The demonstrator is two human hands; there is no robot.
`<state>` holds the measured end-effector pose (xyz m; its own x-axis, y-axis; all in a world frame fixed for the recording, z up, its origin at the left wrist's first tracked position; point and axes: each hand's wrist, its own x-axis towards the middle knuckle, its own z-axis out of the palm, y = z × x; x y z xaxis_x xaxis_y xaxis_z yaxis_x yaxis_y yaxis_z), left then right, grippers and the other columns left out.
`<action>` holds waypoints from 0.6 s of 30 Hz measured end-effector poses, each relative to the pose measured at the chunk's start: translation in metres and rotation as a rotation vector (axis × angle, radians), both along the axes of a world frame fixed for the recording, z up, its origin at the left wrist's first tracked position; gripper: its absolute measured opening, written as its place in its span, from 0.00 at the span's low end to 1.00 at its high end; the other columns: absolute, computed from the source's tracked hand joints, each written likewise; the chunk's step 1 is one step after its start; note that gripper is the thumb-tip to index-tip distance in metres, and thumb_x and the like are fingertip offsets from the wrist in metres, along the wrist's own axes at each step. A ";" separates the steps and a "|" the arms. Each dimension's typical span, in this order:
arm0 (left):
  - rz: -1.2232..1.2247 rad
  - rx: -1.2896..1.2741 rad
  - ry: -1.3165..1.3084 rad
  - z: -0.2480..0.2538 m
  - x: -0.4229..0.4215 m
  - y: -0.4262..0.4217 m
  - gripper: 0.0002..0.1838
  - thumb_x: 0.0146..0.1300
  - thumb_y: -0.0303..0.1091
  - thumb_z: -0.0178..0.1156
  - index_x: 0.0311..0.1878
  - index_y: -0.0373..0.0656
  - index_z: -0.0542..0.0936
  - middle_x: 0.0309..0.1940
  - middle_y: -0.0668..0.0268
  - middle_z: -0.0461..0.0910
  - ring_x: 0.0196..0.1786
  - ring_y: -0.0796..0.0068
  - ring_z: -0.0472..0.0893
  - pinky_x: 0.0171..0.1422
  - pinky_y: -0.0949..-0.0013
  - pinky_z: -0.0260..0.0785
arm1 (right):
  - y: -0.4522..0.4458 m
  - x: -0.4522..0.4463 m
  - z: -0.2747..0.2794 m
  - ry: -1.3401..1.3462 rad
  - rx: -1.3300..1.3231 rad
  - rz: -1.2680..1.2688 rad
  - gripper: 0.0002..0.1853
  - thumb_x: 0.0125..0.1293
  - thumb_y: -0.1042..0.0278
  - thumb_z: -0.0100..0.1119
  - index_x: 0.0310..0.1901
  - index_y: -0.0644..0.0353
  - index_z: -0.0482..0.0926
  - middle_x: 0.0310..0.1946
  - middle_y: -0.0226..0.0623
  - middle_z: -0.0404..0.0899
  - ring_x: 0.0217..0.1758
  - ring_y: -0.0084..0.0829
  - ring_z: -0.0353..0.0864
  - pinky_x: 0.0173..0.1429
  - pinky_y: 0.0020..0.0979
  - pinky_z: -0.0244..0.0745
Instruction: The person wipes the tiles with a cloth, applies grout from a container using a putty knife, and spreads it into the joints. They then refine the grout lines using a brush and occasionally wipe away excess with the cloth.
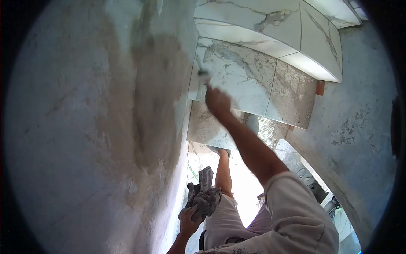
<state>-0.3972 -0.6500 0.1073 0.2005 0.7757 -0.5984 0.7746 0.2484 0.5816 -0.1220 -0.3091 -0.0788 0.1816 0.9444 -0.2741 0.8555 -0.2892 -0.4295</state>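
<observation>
My right hand (218,101) is closed around the handle of a small hand tool (203,73), reaching out over a marble-patterned stair tread (237,72). The tool is smeared by motion, so its exact kind is unclear; its thin end points up, close to where the tread meets the wall. Lower down, by my left thigh, my left hand (189,220) grips a crumpled, dark grey, dirty rag (207,201). Part of the rag sticks up stiffly, and its folds hide some of my fingers.
A plastered wall (156,97) with a damp brown patch rises along the left. Further steps (258,21) curve upward, their tiles smeared with dried mortar. On the right is a rough grey wall (359,118). My feet (223,152) stand on lower steps.
</observation>
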 end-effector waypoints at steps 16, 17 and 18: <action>-0.070 0.024 -0.008 -0.002 0.002 0.006 0.26 0.45 0.31 0.65 0.53 0.40 0.79 0.44 0.52 0.79 0.48 0.50 0.77 0.56 0.51 0.68 | 0.107 0.121 -0.001 -0.167 0.034 -0.096 0.17 0.69 0.64 0.42 0.54 0.46 0.78 0.40 0.48 0.82 0.43 0.49 0.83 0.47 0.47 0.79; -0.045 0.001 -0.023 0.001 0.004 0.009 0.26 0.45 0.31 0.65 0.52 0.40 0.79 0.43 0.52 0.79 0.48 0.49 0.77 0.56 0.51 0.68 | 0.084 0.144 0.000 -0.239 0.097 -0.093 0.19 0.69 0.65 0.41 0.58 0.47 0.75 0.40 0.50 0.82 0.44 0.48 0.83 0.47 0.47 0.78; -0.014 -0.017 -0.041 0.002 0.008 0.012 0.26 0.45 0.31 0.65 0.52 0.39 0.78 0.43 0.51 0.79 0.48 0.49 0.77 0.56 0.50 0.68 | 0.060 0.179 -0.008 -0.246 0.030 -0.107 0.21 0.67 0.68 0.43 0.61 0.46 0.73 0.40 0.50 0.82 0.44 0.48 0.83 0.47 0.47 0.78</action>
